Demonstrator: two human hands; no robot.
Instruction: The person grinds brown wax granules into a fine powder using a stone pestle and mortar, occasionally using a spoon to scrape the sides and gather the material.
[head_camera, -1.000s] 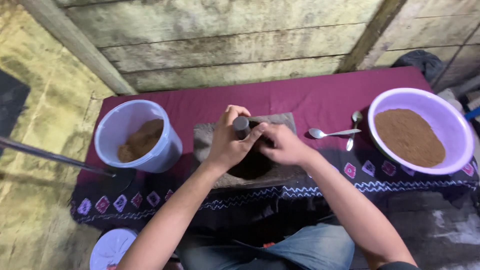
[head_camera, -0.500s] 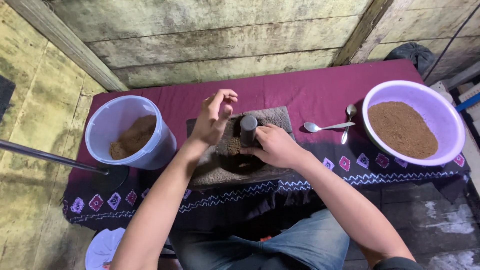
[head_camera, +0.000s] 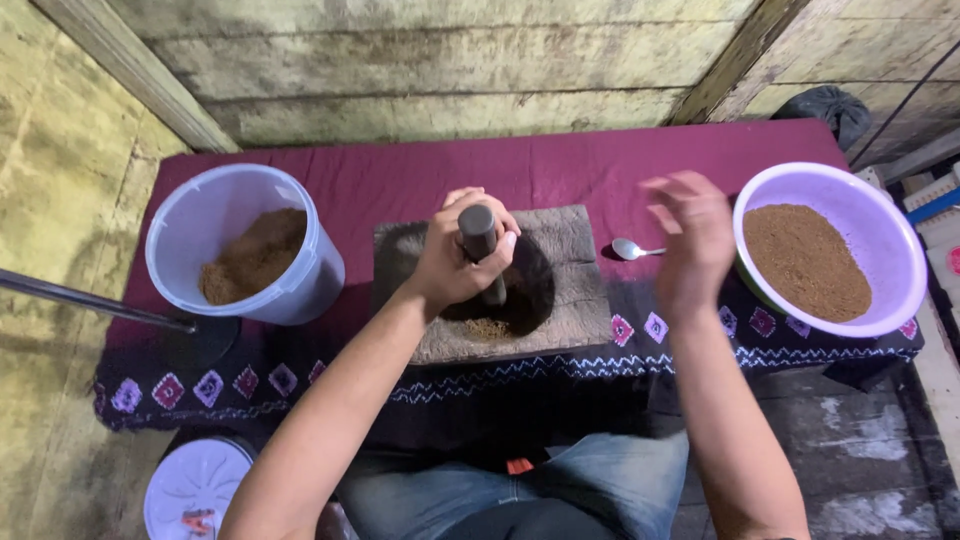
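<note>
Maroon cloth with a patterned border of small diamonds covers our low bench, which stands against a wall of weathered wooden planks; worn, yellowish flooring lies to the left and grey concrete shows at lower right.

In the middle of the bench sits a square stone mortar, rough and grey, with a dark round hollow holding a little brown powder. A dark cylindrical pestle stands nearly upright in that hollow, its flat top showing above our fingers.

Our left hand has its grip wrapped tight around the pestle shaft. Our right hand hovers in the air to the right of the mortar, blurred, with fingers spread wide and holding nothing.

Just beyond that hand a metal spoon lies on the cloth, between the mortar and a lilac basin partly filled with fine brown powder. At the left end stands a translucent white bucket with a heap of coarser brown material inside. A thin metal rod crosses in from the left edge, and a white round lid lies on the floor below, beside our jeans-clad knee.
</note>
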